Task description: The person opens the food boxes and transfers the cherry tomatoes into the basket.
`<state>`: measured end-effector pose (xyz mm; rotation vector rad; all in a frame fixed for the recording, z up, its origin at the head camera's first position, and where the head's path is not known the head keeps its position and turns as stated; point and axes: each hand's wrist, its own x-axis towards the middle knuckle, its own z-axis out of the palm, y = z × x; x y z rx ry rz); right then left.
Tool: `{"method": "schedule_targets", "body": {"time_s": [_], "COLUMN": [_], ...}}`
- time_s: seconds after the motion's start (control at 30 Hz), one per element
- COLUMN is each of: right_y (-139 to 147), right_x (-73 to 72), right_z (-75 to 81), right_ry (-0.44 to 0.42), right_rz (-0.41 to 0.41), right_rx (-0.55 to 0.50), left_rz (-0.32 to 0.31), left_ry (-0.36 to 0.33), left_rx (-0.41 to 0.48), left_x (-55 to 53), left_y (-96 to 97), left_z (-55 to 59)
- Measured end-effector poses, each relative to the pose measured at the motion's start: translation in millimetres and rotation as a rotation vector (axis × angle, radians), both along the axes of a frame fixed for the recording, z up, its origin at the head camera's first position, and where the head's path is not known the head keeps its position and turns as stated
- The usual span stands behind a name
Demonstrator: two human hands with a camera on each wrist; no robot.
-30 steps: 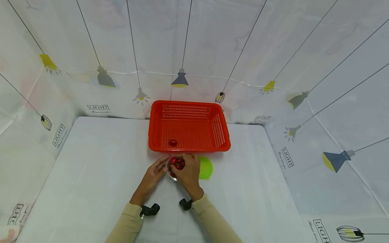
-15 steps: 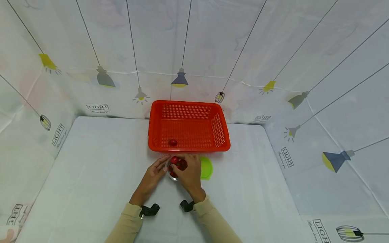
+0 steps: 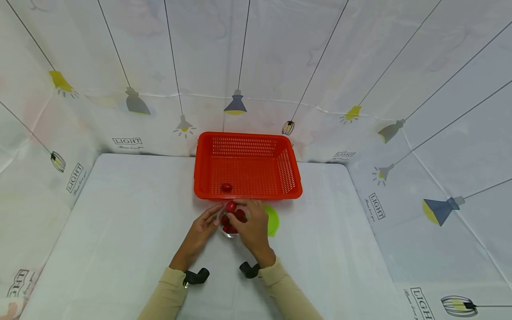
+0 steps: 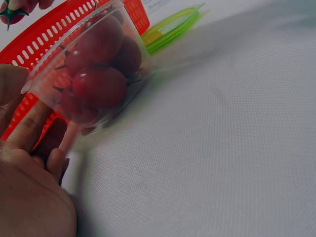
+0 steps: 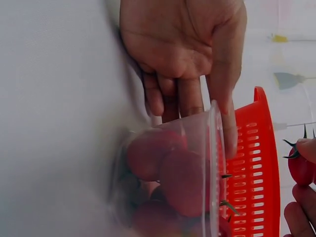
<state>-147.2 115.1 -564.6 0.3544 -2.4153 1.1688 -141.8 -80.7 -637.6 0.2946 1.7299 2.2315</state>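
A clear plastic container (image 4: 140, 59) filled with several cherry tomatoes (image 4: 101, 86) stands on the table before the red basket. My left hand (image 3: 198, 232) holds the container at its left side, thumb by the rim (image 5: 213, 148) and fingers around the wall. Above the container, my right hand (image 3: 254, 226) pinches one cherry tomato (image 3: 230, 206); its green stalk leaves show in both wrist views. Inside the red basket (image 3: 248, 195), one more cherry tomato (image 3: 226, 187) lies near the front wall.
A bright green lid (image 3: 273, 221) lies on the white tabletop (image 3: 140, 213), just right of the container and partly behind my right hand. The basket stands at the table's back edge, against a printed wall sheet (image 3: 168, 102).
My right hand has risen a little and shifted right, lifting the pinched cherry tomato up from the others. More of the container's contents show now. The left hand has stayed in place.
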Motion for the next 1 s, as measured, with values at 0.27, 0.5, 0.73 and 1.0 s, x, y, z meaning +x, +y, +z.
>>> {"method": "schedule_targets", "body": {"time_s": [0.27, 0.5, 0.73, 1.0], "right_y": [3, 7, 11, 21], "right_x": [-2.0, -11.9, -21.9, -36.3], "right_z": [12.3, 20.1, 34.4, 55.5], "right_ry": [0.036, 0.060, 0.010, -0.129], "right_rz": [0.036, 0.054, 0.062, 0.082], "right_rx": [-0.022, -0.041, -0.068, -0.157], "left_rz": [-0.006, -0.007, -0.006, -0.004], "left_ry": [-0.001, 0.022, 0.022, 0.017], "left_rx": [0.014, -0.013, -0.024, -0.031], "left_x": [0.7, 1.1, 2.2, 1.0], "left_y": [-1.3, -2.8, -2.6, -1.9], "left_z": [0.2, 0.5, 2.7, 1.0]}}
